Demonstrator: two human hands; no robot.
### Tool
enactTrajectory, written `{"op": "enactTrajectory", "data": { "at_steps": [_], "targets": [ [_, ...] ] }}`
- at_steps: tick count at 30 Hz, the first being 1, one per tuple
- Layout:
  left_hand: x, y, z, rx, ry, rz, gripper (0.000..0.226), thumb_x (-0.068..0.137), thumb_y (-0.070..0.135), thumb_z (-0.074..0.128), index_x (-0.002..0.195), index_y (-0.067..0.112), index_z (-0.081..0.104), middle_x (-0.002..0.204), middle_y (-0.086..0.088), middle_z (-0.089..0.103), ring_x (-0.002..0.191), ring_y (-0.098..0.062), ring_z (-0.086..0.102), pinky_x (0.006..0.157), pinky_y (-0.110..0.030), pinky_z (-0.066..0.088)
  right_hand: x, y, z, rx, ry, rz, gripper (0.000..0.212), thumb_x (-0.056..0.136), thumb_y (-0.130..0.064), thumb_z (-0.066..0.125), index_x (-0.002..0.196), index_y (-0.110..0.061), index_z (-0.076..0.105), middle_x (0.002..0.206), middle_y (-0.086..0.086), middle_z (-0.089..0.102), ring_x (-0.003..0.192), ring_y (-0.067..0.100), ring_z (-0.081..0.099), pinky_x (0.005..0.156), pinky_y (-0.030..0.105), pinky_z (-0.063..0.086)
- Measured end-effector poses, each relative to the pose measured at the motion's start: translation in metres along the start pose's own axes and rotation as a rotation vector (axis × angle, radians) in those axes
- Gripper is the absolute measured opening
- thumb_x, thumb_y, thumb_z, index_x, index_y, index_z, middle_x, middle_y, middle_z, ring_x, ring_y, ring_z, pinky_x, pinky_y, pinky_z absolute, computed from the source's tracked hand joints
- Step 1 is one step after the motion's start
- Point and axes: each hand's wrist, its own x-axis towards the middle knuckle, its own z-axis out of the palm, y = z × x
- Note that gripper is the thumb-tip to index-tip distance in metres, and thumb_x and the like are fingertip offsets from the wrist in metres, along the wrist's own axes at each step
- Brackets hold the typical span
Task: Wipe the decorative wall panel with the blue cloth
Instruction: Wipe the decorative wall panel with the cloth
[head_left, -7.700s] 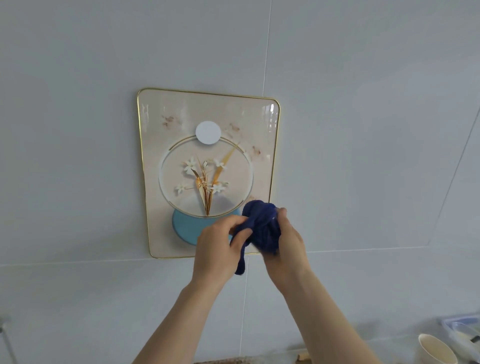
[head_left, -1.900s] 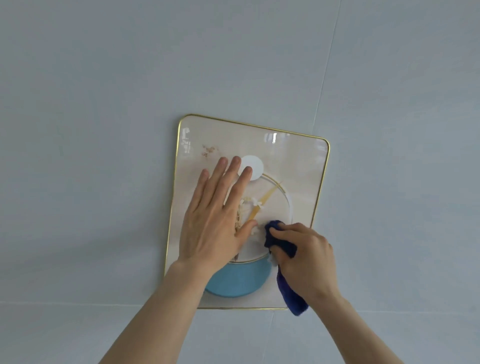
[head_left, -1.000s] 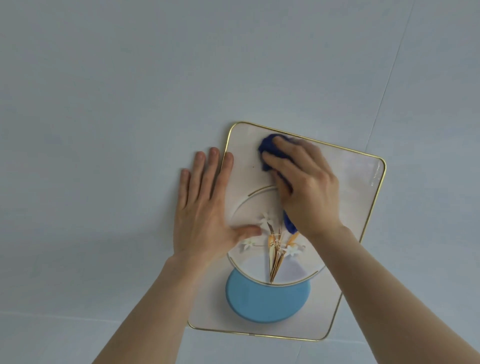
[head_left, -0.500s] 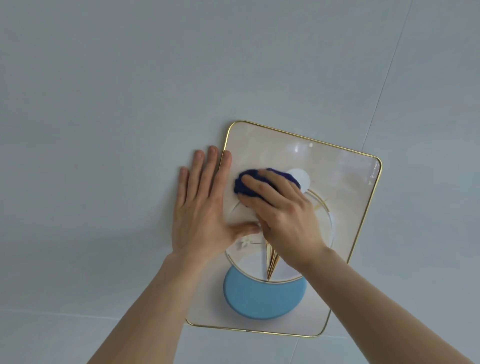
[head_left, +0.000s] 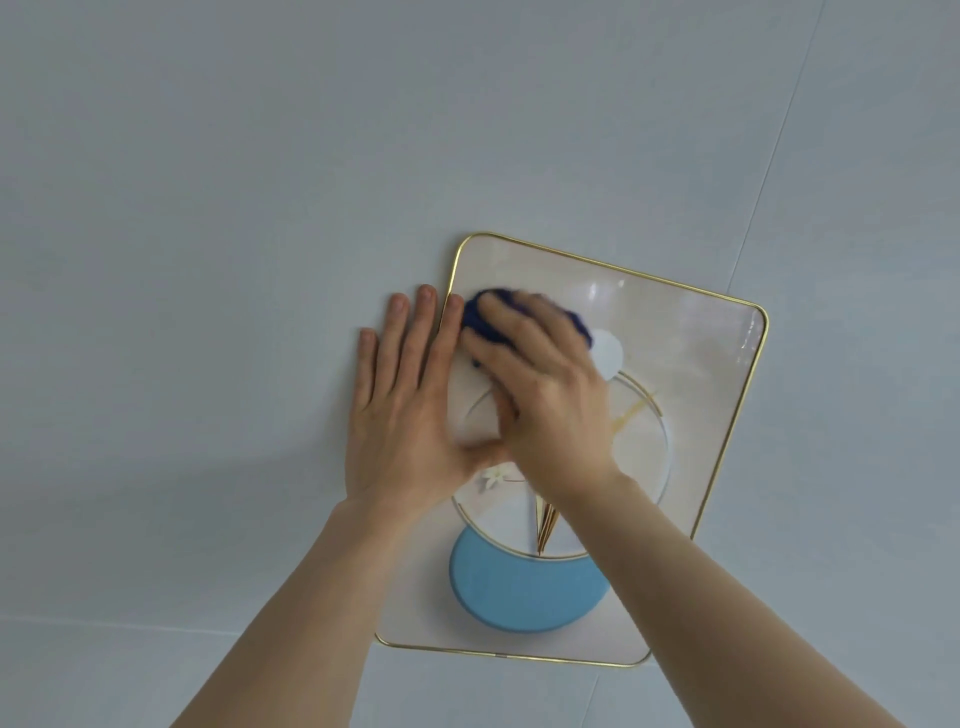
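Note:
The decorative wall panel (head_left: 691, 358) is a cream rectangle with a gold rim, a gold ring, white flowers and a light blue disc, hanging tilted on the wall. My right hand (head_left: 545, 405) presses a bunched dark blue cloth (head_left: 480, 322) flat against the panel's upper left part, next to the left rim. Most of the cloth is hidden under my fingers. My left hand (head_left: 405, 410) lies flat with fingers spread, straddling the panel's left edge, its thumb on the panel under my right hand.
Pale grey wall tiles (head_left: 208, 208) surround the panel, with thin grout lines to the right and below. Nothing else is in view.
My right hand has slid the cloth up and to the left, from the ring's top toward the upper left corner. The left hand has stayed put.

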Motion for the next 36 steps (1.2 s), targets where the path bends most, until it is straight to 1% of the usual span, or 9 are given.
{"op": "enactTrajectory", "data": {
  "at_steps": [4,7,14,16,19,23,27,30,36],
  "targets": [
    [0.000,-0.002,-0.001,-0.046,-0.023,-0.006,0.137,0.059,0.089,0.063,0.164,0.023,0.003,0.174,-0.001,0.001,0.160,-0.020,-0.006,0.131,-0.045,-0.001,-0.041,0.019,-0.012,-0.039,-0.080,-0.081,0.031,0.097,0.000,0.064,0.124,-0.015,0.072,0.141,0.005,0.064,0.137,0.032,0.053,0.107,0.045,0.049],
    [0.000,-0.003,-0.001,-0.047,-0.041,0.011,0.144,0.054,0.091,0.066,0.164,0.023,0.001,0.174,0.000,-0.002,0.160,-0.021,-0.008,0.130,-0.047,-0.002,-0.050,0.046,-0.026,-0.088,0.048,0.143,0.028,0.099,-0.003,0.065,0.122,-0.016,0.074,0.141,0.006,0.064,0.136,0.032,0.053,0.105,0.045,0.051],
    [0.000,-0.004,-0.002,-0.062,-0.032,0.019,0.144,0.054,0.091,0.064,0.164,0.023,0.002,0.174,-0.003,0.003,0.161,-0.023,-0.006,0.130,-0.049,0.002,-0.058,0.022,-0.009,-0.017,0.250,0.551,0.035,0.097,0.002,0.063,0.126,-0.014,0.071,0.146,0.009,0.059,0.137,0.034,0.050,0.112,0.009,0.028],
    [0.000,-0.003,-0.002,-0.063,-0.028,0.018,0.144,0.054,0.091,0.066,0.164,0.023,0.002,0.174,-0.003,0.003,0.161,-0.023,-0.006,0.130,-0.049,0.002,-0.066,0.016,-0.006,-0.050,0.257,0.541,0.034,0.097,0.002,0.061,0.126,-0.014,0.071,0.145,0.010,0.060,0.136,0.036,0.051,0.113,0.015,0.035],
    [0.000,-0.003,-0.002,-0.062,-0.033,0.009,0.145,0.053,0.089,0.069,0.164,0.023,0.001,0.174,-0.002,0.002,0.161,-0.022,-0.006,0.130,-0.049,0.001,-0.077,0.024,-0.010,-0.092,0.189,0.404,0.031,0.098,0.000,0.061,0.125,-0.012,0.072,0.142,0.011,0.062,0.135,0.037,0.052,0.110,0.040,0.048],
    [-0.001,0.003,-0.006,-0.070,-0.040,-0.014,0.145,0.052,0.088,0.067,0.164,0.023,0.002,0.174,-0.004,0.004,0.161,-0.023,-0.005,0.130,-0.050,0.003,-0.090,0.029,-0.022,-0.096,0.111,0.338,0.030,0.093,0.001,0.069,0.118,-0.014,0.076,0.137,0.009,0.067,0.130,0.035,0.058,0.106,0.038,0.051],
    [-0.002,0.011,-0.019,-0.051,-0.096,-0.037,0.147,0.051,0.081,0.076,0.163,0.023,0.002,0.174,-0.005,0.006,0.161,-0.024,-0.001,0.130,-0.050,0.008,-0.112,0.018,-0.035,-0.080,-0.049,0.319,0.041,0.079,0.008,0.079,0.111,-0.018,0.079,0.129,0.006,0.072,0.119,0.034,0.064,0.101,0.038,0.055],
    [-0.004,0.012,-0.035,-0.041,-0.197,-0.034,0.142,0.057,0.079,0.076,0.163,0.023,0.000,0.174,-0.006,0.001,0.161,-0.026,-0.002,0.130,-0.049,0.005,-0.125,0.010,-0.053,-0.065,-0.202,0.302,0.041,0.072,0.009,0.082,0.100,-0.021,0.081,0.114,0.001,0.077,0.094,0.033,0.070,0.084,0.034,0.060],
    [-0.051,0.020,-0.065,-0.115,-0.288,0.010,0.100,0.078,0.061,0.075,0.159,0.030,0.024,0.170,0.000,0.023,0.157,-0.025,0.020,0.129,-0.044,0.016,-0.139,-0.005,-0.091,0.148,-0.989,0.682,0.030,0.083,-0.015,0.071,0.106,-0.032,0.078,0.104,0.001,0.075,0.093,0.026,0.066,0.077,0.030,0.052]
  ]
}}
